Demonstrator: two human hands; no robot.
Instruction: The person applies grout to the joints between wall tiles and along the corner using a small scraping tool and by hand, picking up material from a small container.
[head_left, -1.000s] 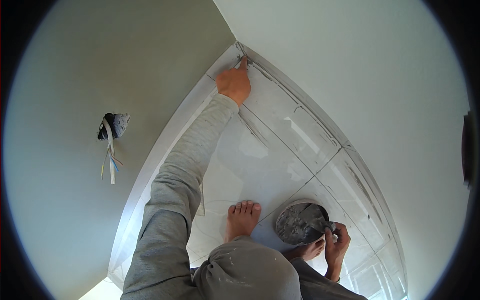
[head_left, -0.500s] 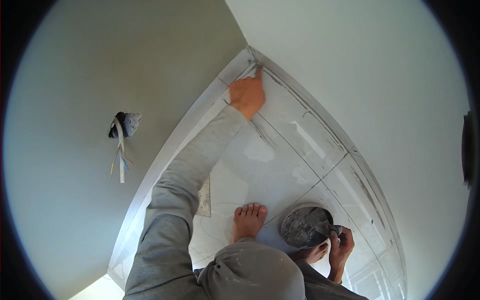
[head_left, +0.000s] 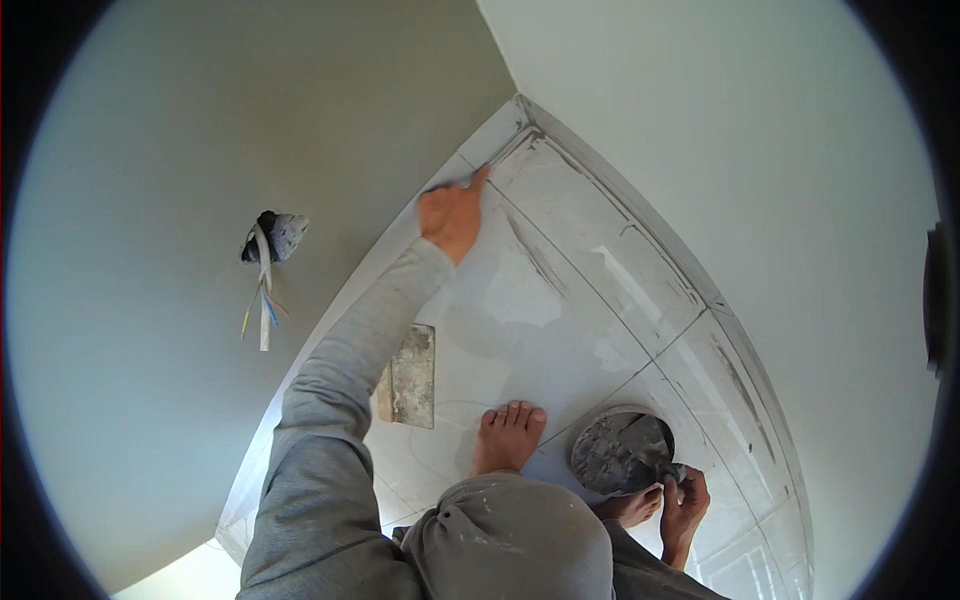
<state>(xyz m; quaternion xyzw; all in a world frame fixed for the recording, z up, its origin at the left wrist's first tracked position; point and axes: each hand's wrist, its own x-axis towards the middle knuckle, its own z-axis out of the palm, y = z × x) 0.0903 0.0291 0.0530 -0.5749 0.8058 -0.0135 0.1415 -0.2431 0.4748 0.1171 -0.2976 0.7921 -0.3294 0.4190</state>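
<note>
Left hand [head_left: 452,215] stretched out — index finger straight at the dark floor-edge joint [head_left: 512,145], other fingers curled!
Joint-smoothing, it seemed; the next stretch called for light, even contact. Well behind and rightward, the right hand [head_left: 686,510] pinched a grey handle [head_left: 676,472] beside the bowl [head_left: 612,409] of grey paste [head_left: 605,455].

Left hand [head_left: 452,212] (finger extended), right hand [head_left: 684,508] curled
</note>
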